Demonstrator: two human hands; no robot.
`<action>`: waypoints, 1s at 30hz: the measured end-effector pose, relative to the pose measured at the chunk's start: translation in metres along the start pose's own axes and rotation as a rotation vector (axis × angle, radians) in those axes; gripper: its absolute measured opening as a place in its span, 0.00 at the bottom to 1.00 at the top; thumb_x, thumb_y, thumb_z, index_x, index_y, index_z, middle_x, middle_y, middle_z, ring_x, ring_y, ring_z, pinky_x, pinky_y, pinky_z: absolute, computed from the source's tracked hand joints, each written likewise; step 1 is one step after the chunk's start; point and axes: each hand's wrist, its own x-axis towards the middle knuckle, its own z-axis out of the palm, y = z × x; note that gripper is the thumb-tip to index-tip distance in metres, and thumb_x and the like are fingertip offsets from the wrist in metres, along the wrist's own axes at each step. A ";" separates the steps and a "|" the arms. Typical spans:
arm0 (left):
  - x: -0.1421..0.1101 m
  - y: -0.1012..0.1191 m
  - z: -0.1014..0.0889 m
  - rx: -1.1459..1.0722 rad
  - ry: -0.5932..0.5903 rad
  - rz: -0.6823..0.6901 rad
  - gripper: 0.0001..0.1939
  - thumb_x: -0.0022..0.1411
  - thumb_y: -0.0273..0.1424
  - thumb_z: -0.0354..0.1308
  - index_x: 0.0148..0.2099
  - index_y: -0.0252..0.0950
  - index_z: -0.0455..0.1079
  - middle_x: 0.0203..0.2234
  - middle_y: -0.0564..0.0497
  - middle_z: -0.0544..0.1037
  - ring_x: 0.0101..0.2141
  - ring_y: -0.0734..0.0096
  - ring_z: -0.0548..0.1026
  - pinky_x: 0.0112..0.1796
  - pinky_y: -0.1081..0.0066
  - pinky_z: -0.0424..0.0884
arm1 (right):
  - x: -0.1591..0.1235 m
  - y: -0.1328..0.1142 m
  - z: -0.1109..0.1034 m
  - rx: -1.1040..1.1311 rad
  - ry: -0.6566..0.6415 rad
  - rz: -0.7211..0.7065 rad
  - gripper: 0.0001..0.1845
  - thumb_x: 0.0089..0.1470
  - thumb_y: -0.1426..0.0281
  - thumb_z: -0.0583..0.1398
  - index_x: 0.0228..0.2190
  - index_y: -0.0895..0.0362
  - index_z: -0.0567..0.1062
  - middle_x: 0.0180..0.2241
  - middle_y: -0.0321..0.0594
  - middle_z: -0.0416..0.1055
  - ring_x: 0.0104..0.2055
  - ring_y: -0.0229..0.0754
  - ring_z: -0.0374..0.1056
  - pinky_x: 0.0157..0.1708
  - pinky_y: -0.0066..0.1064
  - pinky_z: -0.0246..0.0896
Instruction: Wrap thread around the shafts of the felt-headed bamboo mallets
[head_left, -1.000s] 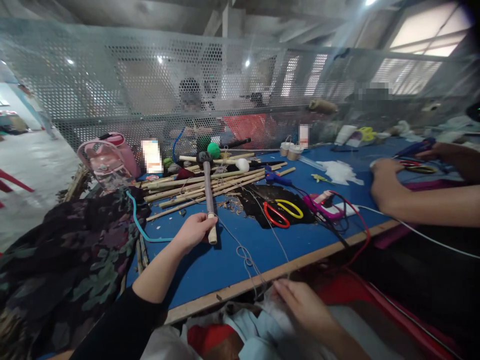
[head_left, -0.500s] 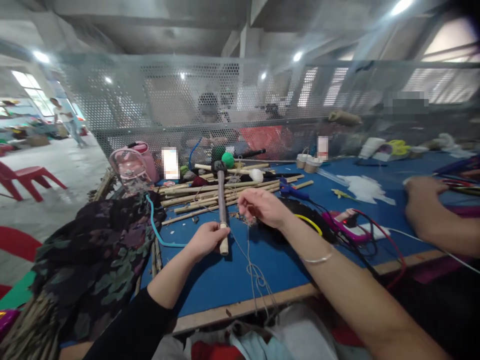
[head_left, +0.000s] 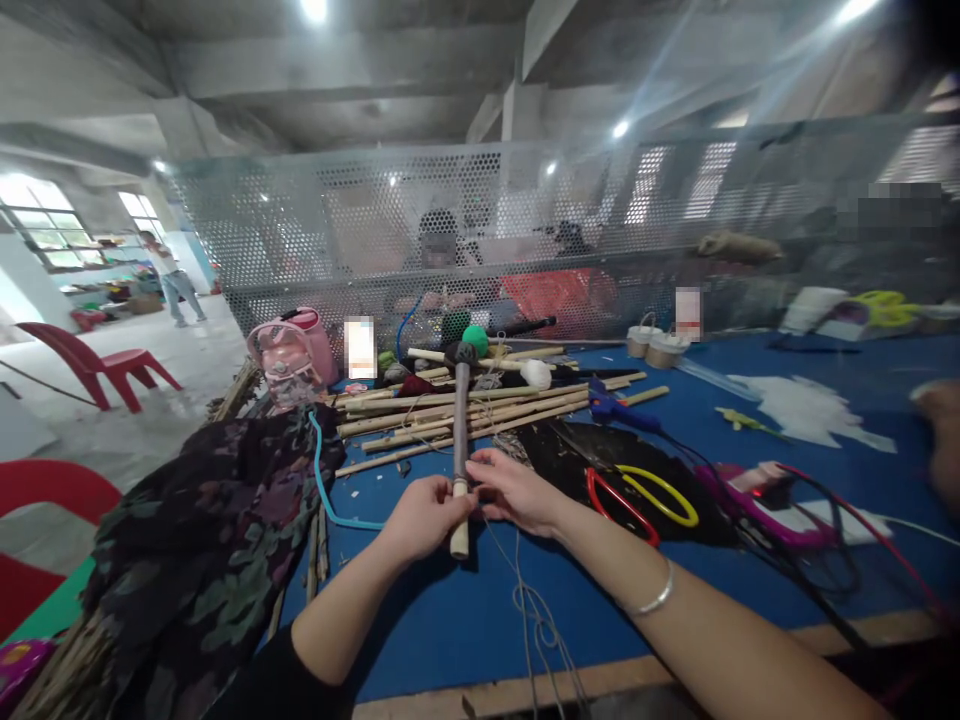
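My left hand (head_left: 427, 517) is closed round the lower end of a wooden stick (head_left: 460, 540), near its pale bare tip. Above the grip, the stick is covered in grey wrapping (head_left: 461, 420) up to a dark round head (head_left: 460, 352). My right hand (head_left: 517, 492) touches the stick from the right, its fingers bent together at the lower edge of the wrapping. A thin grey cord (head_left: 517, 570) runs down from these fingers and lies in loose loops towards the table's front edge. The right fingertips are partly hidden beside the stick.
Bare sticks (head_left: 405, 436) lie behind my hands, with a green ball (head_left: 475, 340) and a white ball (head_left: 535, 374). To the right are scissors (head_left: 622, 508) with red and yellow handles, a blue glue gun (head_left: 619, 412) and cables. Dark patterned cloth (head_left: 210, 540) covers the left side.
My right hand has come down and left from the raised position onto the stick. The left hand keeps its hold. The view has shifted, and the scissors' red handle now shows.
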 end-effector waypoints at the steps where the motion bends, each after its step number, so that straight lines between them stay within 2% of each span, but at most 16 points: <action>1: 0.000 0.000 0.000 0.007 -0.007 0.004 0.16 0.50 0.43 0.59 0.28 0.33 0.63 0.16 0.56 0.65 0.15 0.80 0.60 0.16 0.77 0.54 | 0.000 0.001 0.001 -0.020 -0.071 0.039 0.21 0.46 0.58 0.63 0.36 0.55 0.60 0.28 0.33 0.66 0.25 0.32 0.65 0.21 0.23 0.64; 2: 0.000 0.000 0.000 0.014 -0.009 0.008 0.16 0.51 0.43 0.58 0.28 0.33 0.64 0.16 0.55 0.66 0.14 0.80 0.61 0.16 0.77 0.54 | 0.000 0.002 0.001 -0.059 -0.123 0.067 0.21 0.46 0.58 0.62 0.36 0.55 0.61 0.25 0.31 0.66 0.21 0.30 0.63 0.17 0.21 0.60; 4: 0.000 -0.001 -0.001 0.032 0.002 0.018 0.16 0.51 0.43 0.57 0.27 0.34 0.64 0.14 0.55 0.66 0.14 0.80 0.60 0.16 0.77 0.52 | 0.000 0.002 -0.001 -0.175 -0.146 0.095 0.20 0.46 0.57 0.62 0.33 0.56 0.63 0.19 0.28 0.62 0.14 0.27 0.54 0.10 0.17 0.46; 6: 0.001 -0.002 -0.001 0.041 0.025 0.022 0.16 0.50 0.43 0.58 0.26 0.34 0.63 0.13 0.57 0.64 0.13 0.81 0.59 0.15 0.78 0.51 | -0.002 0.000 -0.005 -0.271 -0.105 0.109 0.19 0.45 0.56 0.62 0.28 0.57 0.64 0.14 0.24 0.55 0.11 0.25 0.44 0.08 0.19 0.32; 8: 0.001 -0.003 -0.001 0.020 0.031 0.023 0.16 0.50 0.42 0.59 0.25 0.34 0.62 0.13 0.57 0.63 0.13 0.81 0.59 0.15 0.78 0.51 | -0.004 -0.004 -0.009 -0.290 -0.065 0.110 0.18 0.44 0.57 0.63 0.25 0.57 0.64 0.12 0.23 0.51 0.11 0.25 0.39 0.09 0.20 0.28; 14: -0.004 0.006 0.002 -0.151 -0.026 -0.048 0.20 0.45 0.45 0.63 0.24 0.34 0.61 0.13 0.58 0.62 0.13 0.81 0.59 0.16 0.77 0.56 | 0.001 -0.008 -0.014 -0.068 -0.108 0.094 0.19 0.39 0.60 0.66 0.28 0.57 0.66 0.11 0.20 0.44 0.13 0.25 0.34 0.12 0.21 0.24; 17: -0.008 0.013 0.002 -0.346 -0.052 -0.089 0.23 0.41 0.47 0.65 0.26 0.33 0.63 0.15 0.57 0.64 0.15 0.81 0.61 0.18 0.76 0.60 | 0.007 -0.005 -0.015 -0.053 -0.055 0.078 0.20 0.37 0.61 0.66 0.26 0.56 0.63 0.10 0.20 0.44 0.12 0.25 0.33 0.13 0.22 0.22; 20: -0.009 0.015 0.002 -0.455 -0.002 -0.110 0.25 0.37 0.46 0.67 0.28 0.33 0.63 0.16 0.58 0.66 0.16 0.81 0.62 0.20 0.76 0.60 | 0.010 -0.001 -0.015 -0.083 -0.064 0.058 0.20 0.38 0.60 0.66 0.25 0.56 0.62 0.10 0.20 0.44 0.12 0.25 0.34 0.12 0.22 0.23; 30: -0.008 0.013 0.004 -0.511 -0.014 -0.096 0.24 0.39 0.44 0.67 0.28 0.33 0.62 0.18 0.55 0.70 0.17 0.79 0.65 0.20 0.76 0.61 | 0.010 0.002 -0.012 -0.102 -0.035 0.026 0.19 0.39 0.59 0.65 0.25 0.57 0.63 0.10 0.20 0.45 0.11 0.25 0.35 0.11 0.21 0.26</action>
